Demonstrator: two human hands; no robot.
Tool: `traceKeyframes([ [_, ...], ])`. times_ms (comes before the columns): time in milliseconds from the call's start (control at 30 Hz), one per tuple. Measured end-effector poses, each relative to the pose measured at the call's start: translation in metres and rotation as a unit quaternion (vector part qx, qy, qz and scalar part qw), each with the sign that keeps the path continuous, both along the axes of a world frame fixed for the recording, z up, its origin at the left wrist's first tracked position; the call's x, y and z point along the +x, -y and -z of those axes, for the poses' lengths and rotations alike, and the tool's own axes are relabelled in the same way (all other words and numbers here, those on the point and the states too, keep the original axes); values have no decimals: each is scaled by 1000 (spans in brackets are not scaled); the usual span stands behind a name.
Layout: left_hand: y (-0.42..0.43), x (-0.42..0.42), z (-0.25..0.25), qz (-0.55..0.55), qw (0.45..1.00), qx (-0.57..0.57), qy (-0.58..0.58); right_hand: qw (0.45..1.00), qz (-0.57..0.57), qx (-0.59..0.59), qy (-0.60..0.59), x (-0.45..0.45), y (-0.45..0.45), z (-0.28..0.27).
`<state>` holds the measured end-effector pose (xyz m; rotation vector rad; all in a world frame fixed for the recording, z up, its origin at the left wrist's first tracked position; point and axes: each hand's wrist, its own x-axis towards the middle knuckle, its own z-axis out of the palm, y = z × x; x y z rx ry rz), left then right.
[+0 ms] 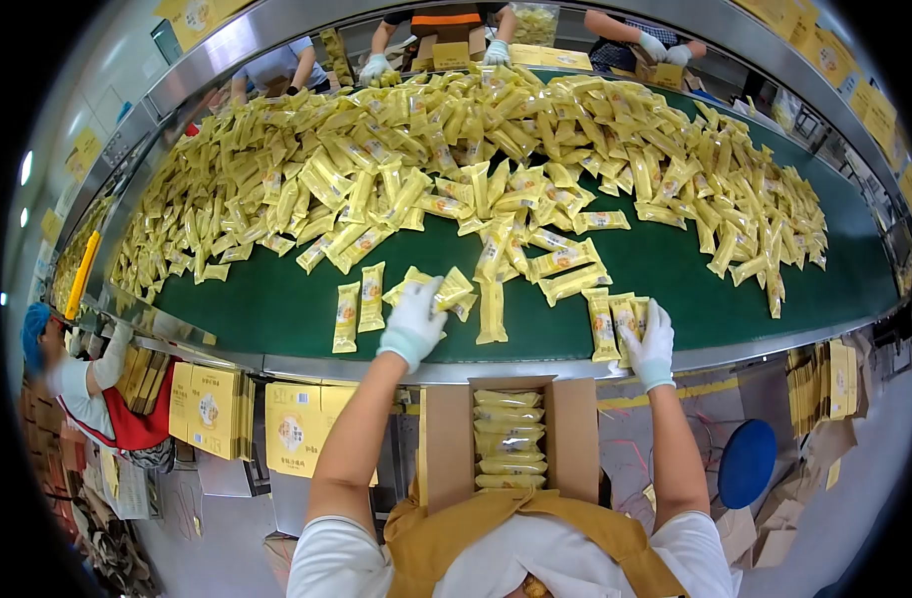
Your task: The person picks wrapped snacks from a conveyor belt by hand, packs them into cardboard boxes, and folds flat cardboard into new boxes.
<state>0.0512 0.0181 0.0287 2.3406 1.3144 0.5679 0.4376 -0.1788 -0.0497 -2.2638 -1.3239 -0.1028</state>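
My left hand [416, 321], in a white glove, curls over yellow snack packets [456, 289] near the belt's front edge. Its fingertips partly cover them. Two upright packets [345, 317] lie just left of it. My right hand [652, 346], also gloved, has its fingers and thumb on the right end of a short row of snack packets [602, 325] standing side by side. Against my body, between my forearms, an open carton [446, 439] holds a stack of packets [509, 439]. A single packet [491, 312] lies lengthwise between my hands.
A large heap of packets [406, 149] covers the far part of the green belt [276, 309]. Co-workers' gloved hands [498, 53] are at the far side. Another person [87, 389] stands at left, near flat yellow cartons [209, 409]. A blue stool [747, 463] is at right.
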Motion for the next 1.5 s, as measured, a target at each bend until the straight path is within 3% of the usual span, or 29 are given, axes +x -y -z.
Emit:
traceKeyframes([
  [67, -13, -18, -15, 50, 999, -6, -12, 999, 43, 1, -28, 9, 6, 8],
  [100, -18, -29, -20, 98, 991, 65, -57, 998, 43, -9, -40, 13, 9, 8],
  [167, -27, -34, -32, 128, 972, 37, -193, 997, 44, -28, -61, 19, 13, 3],
  [267, -45, -47, 13, 260, 935, 62, -232, 997, 44, -3, -69, 26, 11, 10],
  [333, -51, -52, 21, 314, 901, 168, -247, 994, 49, 0, -93, 27, 5, 1],
  [367, -53, -55, 24, 339, 879, 219, -254, 996, 48, -54, -56, 30, 5, -7],
  [433, -55, -51, 16, 345, 868, 173, -313, 986, 39, -161, 20, 26, 2, -35],
  [467, -55, -47, 13, 340, 865, 126, -346, 978, 69, -183, 72, 38, -1, -24],
  [533, -46, -36, -7, 319, 862, 32, -392, 984, 88, -142, 60, 33, -2, -48],
  [633, -35, -26, -42, 282, 881, -8, -380, 997, 59, -53, 4, 19, -4, -64],
  [700, -53, -31, -43, 270, 914, 68, -294, 998, 23, -52, -23, 8, -6, -57],
  [767, -61, -15, -68, 274, 916, 126, -265, 982, 51, -175, -52, -10, -11, -35],
  [833, -77, 0, -61, 299, 910, 143, -248, 977, 64, -201, -39, -13, -14, -33],
  [967, -101, 22, -14, 394, 824, 135, -385, 968, 66, -234, -53, -4, -22, -54],
  [1033, -98, 22, -8, 371, 845, 72, -378, 978, 78, -189, -50, -15, -25, -80],
  [1100, -100, 23, 0, 363, 841, 122, -383, 977, 80, -182, -73, -31, -36, -103],
  [1200, -93, 35, -11, 290, 846, 29, -445, 970, 71, -225, -66, -59, -59, -95],
  [1367, -64, 24, -2, 162, 915, 46, -368, 970, -16, -240, 10, -64, -67, -65],
  [1467, -36, 17, 18, 90, 938, 121, -312, 962, -93, -170, 194, -45, -54, -56],
  [1500, -23, 17, 14, 73, 946, 90, -302, 950, -128, -134, 253, -38, -48, -53],
])
